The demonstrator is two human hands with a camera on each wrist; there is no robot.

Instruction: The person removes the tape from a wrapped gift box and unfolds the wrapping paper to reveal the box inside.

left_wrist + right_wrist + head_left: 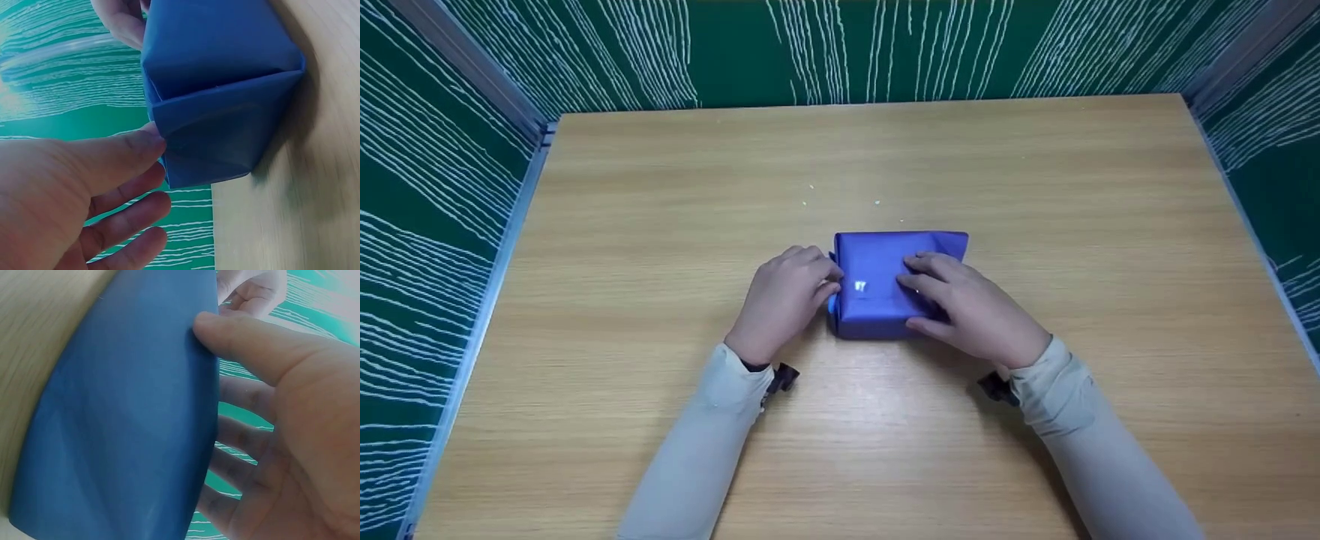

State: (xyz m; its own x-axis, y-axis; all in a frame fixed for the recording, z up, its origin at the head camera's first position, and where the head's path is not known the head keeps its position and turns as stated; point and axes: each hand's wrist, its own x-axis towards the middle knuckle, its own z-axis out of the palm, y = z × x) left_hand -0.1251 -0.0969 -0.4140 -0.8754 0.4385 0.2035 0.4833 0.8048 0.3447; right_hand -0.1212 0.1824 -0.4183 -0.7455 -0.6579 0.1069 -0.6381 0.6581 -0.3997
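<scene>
Sleeves (682,465) low over table (660,187), green walls (735,60) above; box (870,259) mid-frame, left hand (784,296) pinching its end, right hand (979,311) spread atop

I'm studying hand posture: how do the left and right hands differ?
The left hand touches the left end of the blue-wrapped package; the right hand rests on top. The left hand's thumb and index finger converge; the right hand's are spread. Both are bare.
</scene>
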